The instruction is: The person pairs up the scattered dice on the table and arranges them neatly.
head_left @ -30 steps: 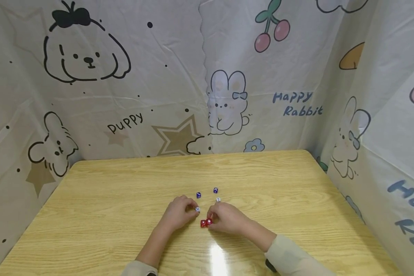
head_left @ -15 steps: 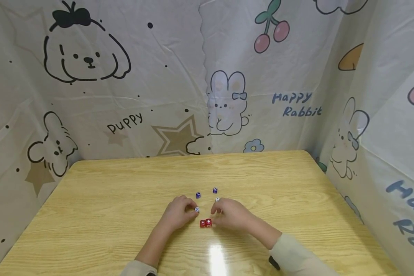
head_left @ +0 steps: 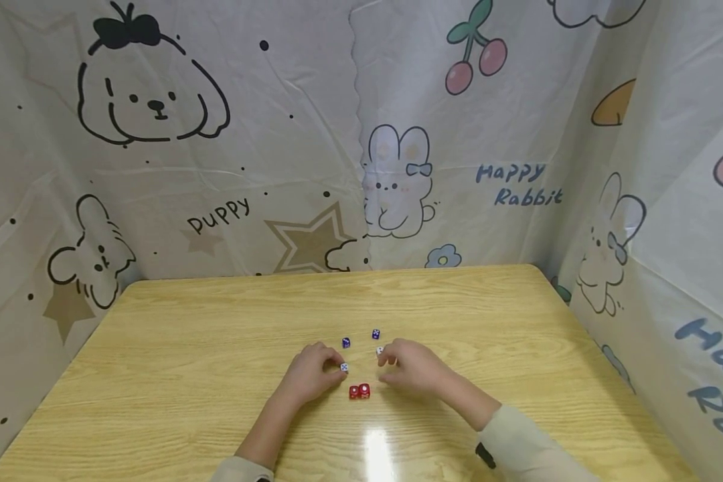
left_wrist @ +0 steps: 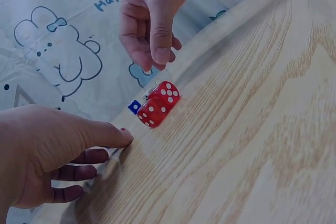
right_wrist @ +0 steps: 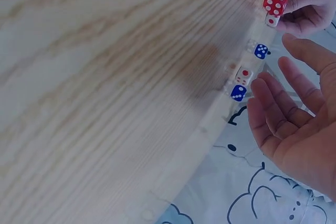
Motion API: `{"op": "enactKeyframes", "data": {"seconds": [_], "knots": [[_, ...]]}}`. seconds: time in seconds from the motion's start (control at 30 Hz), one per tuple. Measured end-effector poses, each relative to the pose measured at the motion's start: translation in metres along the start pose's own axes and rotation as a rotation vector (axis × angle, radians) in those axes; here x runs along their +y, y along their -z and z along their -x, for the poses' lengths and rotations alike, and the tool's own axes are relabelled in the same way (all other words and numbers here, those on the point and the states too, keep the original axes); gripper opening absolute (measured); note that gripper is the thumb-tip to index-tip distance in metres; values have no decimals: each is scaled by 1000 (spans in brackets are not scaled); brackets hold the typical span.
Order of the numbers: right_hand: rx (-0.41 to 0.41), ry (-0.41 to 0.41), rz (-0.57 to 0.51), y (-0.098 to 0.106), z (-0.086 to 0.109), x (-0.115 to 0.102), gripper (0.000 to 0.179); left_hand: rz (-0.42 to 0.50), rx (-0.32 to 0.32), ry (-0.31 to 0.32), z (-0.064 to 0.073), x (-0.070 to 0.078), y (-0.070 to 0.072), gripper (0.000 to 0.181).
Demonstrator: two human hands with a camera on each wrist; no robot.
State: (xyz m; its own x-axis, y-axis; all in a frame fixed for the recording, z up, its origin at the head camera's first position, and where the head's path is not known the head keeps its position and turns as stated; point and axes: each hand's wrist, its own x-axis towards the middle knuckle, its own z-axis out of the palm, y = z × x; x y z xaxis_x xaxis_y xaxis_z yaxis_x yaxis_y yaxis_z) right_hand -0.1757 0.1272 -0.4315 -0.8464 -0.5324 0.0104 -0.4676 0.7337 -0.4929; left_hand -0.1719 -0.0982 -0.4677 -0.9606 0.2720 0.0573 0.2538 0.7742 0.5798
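Note:
My left hand (head_left: 312, 372) rests on the table and pinches a small white die (head_left: 344, 367) between thumb and forefinger. In the left wrist view the thumb mostly hides that die. Two red dice (head_left: 359, 391) sit side by side, touching, nearer to me. My right hand (head_left: 414, 367) hovers to their right, holding nothing, its fingers loosely bent. Close by its forefinger lies a second white die (head_left: 379, 351), partly covered in the head view. In the right wrist view this white die (right_wrist: 244, 74) shows a single red dot on one face.
Two blue dice lie farther back: a left one (head_left: 346, 343) and a right one (head_left: 376, 334), beyond the white dice. The wooden table (head_left: 217, 314) ends at a printed cloth backdrop (head_left: 301, 154) behind and at both sides.
The right hand has let go of the right red die and drawn away to the right and slightly back from me. The left hand has stayed at its white die.

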Motion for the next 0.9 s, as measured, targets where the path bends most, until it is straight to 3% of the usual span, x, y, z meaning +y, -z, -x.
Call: {"op": "enactKeyframes", "data": {"seconds": [0.57,0.9], "knots": [[36,-77,-14,1,-3,15,15,4,9,-6,-1,-4,-3,14],[68,-71,-3,0,-10,22,13,5,11,-9,-2,-6,-5,13]]}}
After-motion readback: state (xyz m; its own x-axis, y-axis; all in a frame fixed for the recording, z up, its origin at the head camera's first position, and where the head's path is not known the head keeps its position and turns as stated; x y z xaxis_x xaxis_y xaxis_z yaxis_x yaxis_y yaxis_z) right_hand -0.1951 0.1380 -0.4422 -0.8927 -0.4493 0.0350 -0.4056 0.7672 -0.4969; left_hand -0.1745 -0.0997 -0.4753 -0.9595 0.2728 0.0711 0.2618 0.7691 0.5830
